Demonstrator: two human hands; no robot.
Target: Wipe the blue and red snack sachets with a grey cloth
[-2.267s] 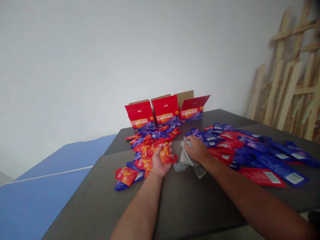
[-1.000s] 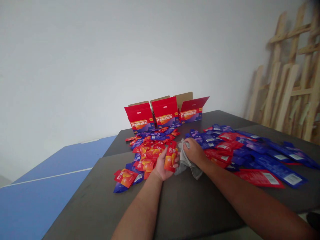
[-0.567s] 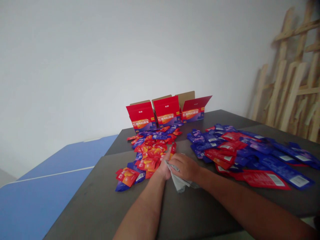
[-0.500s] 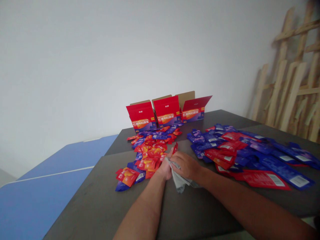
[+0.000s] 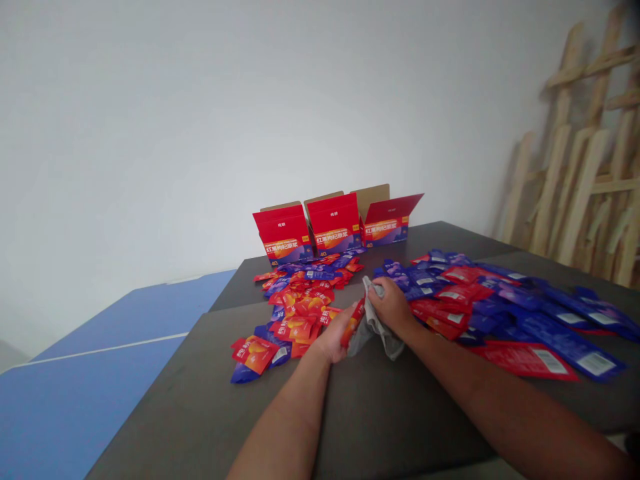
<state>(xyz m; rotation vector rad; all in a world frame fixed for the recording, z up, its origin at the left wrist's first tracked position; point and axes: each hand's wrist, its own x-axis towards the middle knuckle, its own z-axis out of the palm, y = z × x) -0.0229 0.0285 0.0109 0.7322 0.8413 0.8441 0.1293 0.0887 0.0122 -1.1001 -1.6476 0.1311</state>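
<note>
Closed around a red sachet, my left hand is just above the dark table. My right hand grips a grey cloth, which hangs in folds beside the sachet. Whether cloth and sachet touch, I cannot tell. Left of my hands lies a strewn row of red and blue sachets. To the right spreads a larger heap of blue and red sachets, several with white barcode labels showing.
Three red and purple cartons stand with raised flaps at the back: a left carton, a middle carton and a right carton. A blue table adjoins on the left. Wooden frames lean at the right wall.
My right hand has moved up and away from my left with the cloth, which now hangs more spread out. More of the red sachet shows in my left hand.
</note>
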